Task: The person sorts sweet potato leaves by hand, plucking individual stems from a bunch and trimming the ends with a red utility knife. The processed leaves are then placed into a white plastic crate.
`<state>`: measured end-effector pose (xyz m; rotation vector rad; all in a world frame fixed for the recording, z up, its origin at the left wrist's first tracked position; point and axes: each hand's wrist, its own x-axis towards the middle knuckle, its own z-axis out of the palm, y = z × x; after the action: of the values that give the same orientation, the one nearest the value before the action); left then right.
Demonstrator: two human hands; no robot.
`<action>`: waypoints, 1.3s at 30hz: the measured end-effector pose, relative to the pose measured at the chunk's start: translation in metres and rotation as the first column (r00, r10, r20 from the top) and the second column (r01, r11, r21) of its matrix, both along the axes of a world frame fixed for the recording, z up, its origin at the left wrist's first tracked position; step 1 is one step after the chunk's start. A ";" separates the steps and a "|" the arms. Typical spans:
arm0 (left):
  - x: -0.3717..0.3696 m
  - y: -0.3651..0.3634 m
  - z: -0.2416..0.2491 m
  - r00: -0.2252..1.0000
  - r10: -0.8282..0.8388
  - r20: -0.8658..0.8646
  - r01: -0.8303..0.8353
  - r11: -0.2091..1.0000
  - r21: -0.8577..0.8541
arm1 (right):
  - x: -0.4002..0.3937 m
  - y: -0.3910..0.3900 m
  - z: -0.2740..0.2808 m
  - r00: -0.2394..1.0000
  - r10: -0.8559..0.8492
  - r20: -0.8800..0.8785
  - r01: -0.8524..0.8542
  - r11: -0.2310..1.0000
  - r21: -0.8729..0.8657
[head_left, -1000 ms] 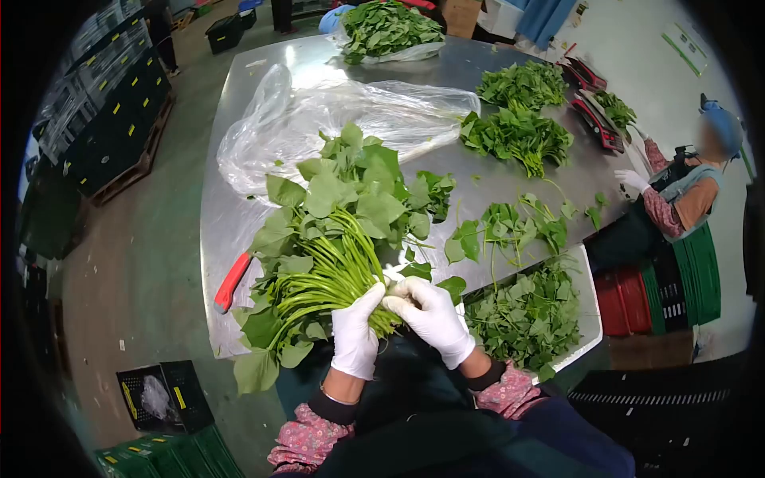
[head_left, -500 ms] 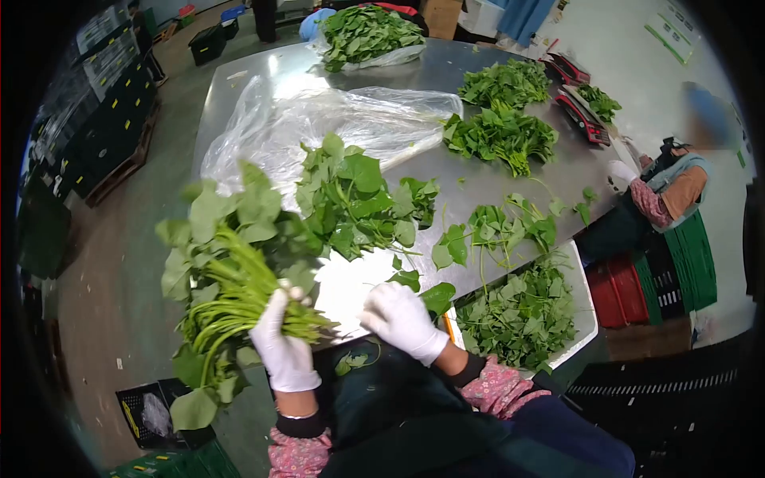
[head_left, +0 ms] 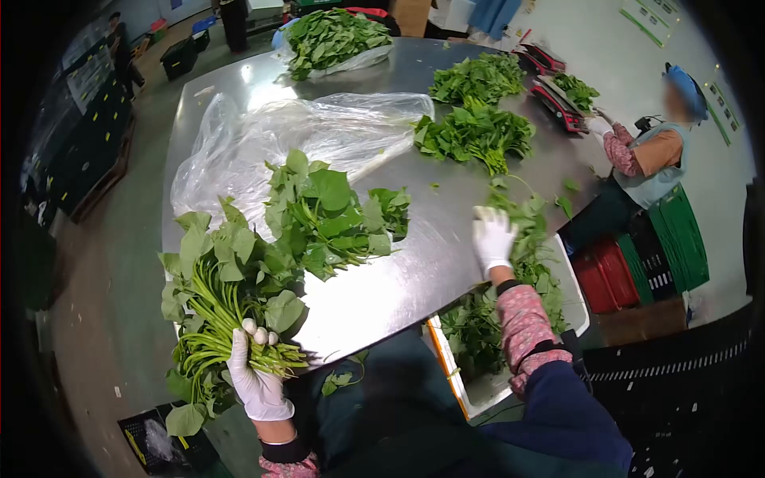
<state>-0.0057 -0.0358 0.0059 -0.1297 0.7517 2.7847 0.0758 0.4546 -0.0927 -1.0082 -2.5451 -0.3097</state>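
Observation:
My left hand (head_left: 259, 378), in a white glove, is wrapped round the stems of a large bunch of leafy greens (head_left: 211, 307) at the table's near left edge. Across on the right, my gloved right hand (head_left: 494, 239) rests on or over loose greens at the table edge; its fingertips point away, and what they hold, if anything, cannot be made out. Below that hand stands a white box (head_left: 486, 394) with leafy greens (head_left: 470, 331) inside. Another leafy pile (head_left: 327, 211) lies on the metal table (head_left: 382, 295) beyond my left hand.
Clear plastic sheeting (head_left: 295, 135) covers the table's middle left. Bunches of greens (head_left: 478, 131) lie behind, with a bagged pile (head_left: 335, 40) at the far edge. A co-worker (head_left: 657, 147) stands at right by red scales (head_left: 558, 107). Red (head_left: 606, 275) and green crates (head_left: 677, 239) stand nearby.
My right hand has moved from the near table edge to the loose greens at right, which have shifted toward the box. My left hand still grips the bunch. The co-worker's hands are now at the scale.

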 end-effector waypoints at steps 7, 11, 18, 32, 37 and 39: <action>-0.007 -0.005 0.003 0.977 0.194 -0.086 -0.207 0.963 -0.174 | 0.102 0.064 -0.005 0.767 -0.634 0.099 0.630 0.774 0.065; -0.013 0.000 0.000 0.963 0.257 -0.079 -0.269 0.930 -0.251 | 0.060 -0.033 0.040 0.904 0.266 -0.336 -0.245 0.964 0.104; -0.003 0.014 0.010 0.977 0.193 -0.095 -0.215 0.908 -0.359 | -0.092 -0.212 0.046 0.741 0.613 -0.273 -0.670 0.701 -0.243; -0.001 0.006 0.007 0.970 0.242 -0.012 -0.233 0.915 -0.331 | -0.050 -0.092 0.002 0.886 0.002 -0.463 -0.361 0.630 -0.688; 0.001 0.008 0.005 0.979 0.201 -0.015 -0.192 0.905 -0.379 | -0.007 -0.135 0.067 0.898 -0.001 -0.441 -0.093 0.977 -0.192; 0.001 0.009 0.007 0.981 0.191 0.006 -0.176 0.913 -0.368 | -0.003 -0.166 0.089 0.831 0.204 -0.518 -0.204 0.977 0.056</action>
<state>-0.0046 -0.0263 0.0132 -0.3435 1.3051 2.7674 0.0724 0.2888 -0.0039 -0.6878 -2.1201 0.0315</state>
